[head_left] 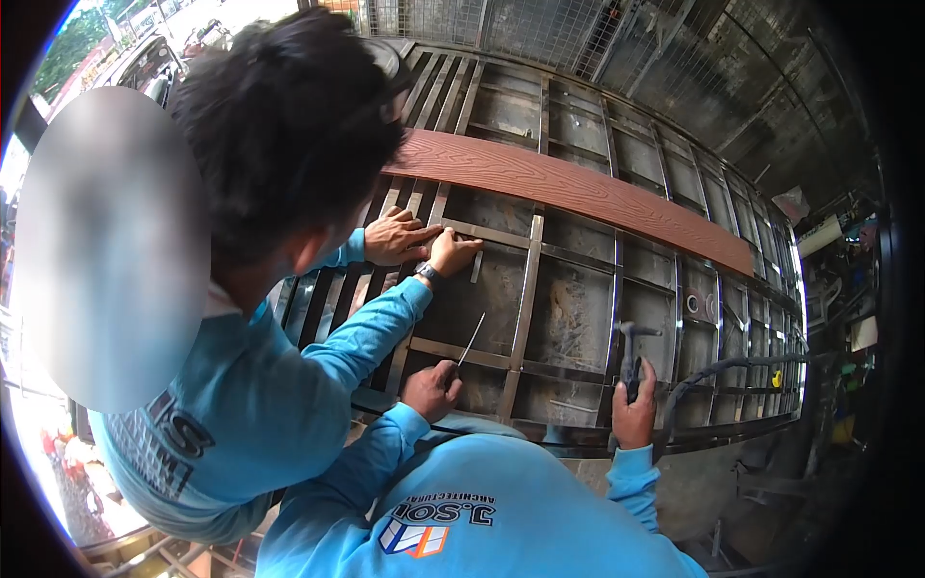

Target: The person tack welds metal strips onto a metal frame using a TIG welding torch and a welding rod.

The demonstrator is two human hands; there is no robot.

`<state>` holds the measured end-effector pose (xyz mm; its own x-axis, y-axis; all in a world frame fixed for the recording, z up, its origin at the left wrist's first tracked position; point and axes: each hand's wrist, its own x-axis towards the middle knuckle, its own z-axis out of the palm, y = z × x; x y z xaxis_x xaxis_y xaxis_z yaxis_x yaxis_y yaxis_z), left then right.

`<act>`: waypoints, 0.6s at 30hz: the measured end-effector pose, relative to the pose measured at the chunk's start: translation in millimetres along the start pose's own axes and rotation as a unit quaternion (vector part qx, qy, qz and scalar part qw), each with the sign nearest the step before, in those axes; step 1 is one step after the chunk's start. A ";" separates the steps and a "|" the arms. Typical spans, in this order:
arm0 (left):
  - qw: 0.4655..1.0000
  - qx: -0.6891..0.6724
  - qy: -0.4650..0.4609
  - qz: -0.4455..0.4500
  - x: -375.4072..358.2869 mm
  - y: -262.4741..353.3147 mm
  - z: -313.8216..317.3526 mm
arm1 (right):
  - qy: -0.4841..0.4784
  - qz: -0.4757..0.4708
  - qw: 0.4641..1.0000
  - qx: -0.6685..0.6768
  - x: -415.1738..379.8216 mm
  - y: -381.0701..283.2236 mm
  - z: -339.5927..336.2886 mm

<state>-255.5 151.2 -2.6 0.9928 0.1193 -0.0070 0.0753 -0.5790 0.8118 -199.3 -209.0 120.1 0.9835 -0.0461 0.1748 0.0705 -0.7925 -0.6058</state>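
My left hand is closed around the handle of a thin pointed metal tool, whose tip points up and away over the metal frame. To the right, my right hand grips a hammer, its head raised above the frame's near part. Beyond my left hand, a co-worker's two hands press on a crossbar of the frame, beside a short metal strip that hangs below their fingers.
A reddish-brown wood-grain plank lies across the frame. The co-worker leans in at the left, arms reaching over it. A dark cable runs over the right side near a yellow object. Mesh panels stand behind.
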 end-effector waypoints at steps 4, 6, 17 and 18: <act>0.996 0.032 0.028 0.083 15.9 19.8 -17.6 | -0.025 -0.037 0.995 0.095 45.4 -59.5 19.8; 0.993 0.064 0.037 0.089 27.2 39.0 -36.7 | -0.054 -0.050 0.987 0.140 69.9 -73.5 40.1; 0.978 0.145 0.149 -0.002 110.5 53.8 -125.5 | -0.204 -0.145 0.931 0.267 176.1 -167.2 127.8; 0.981 0.157 0.110 -0.032 118.7 52.2 -128.7 | -0.213 -0.150 0.922 0.286 179.5 -174.4 138.6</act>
<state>-145.7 238.9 114.1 0.9435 0.3151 0.1027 0.1960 -0.7804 0.5937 -12.0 5.2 149.6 0.8731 0.4627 0.1539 0.3060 -0.2742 -0.9117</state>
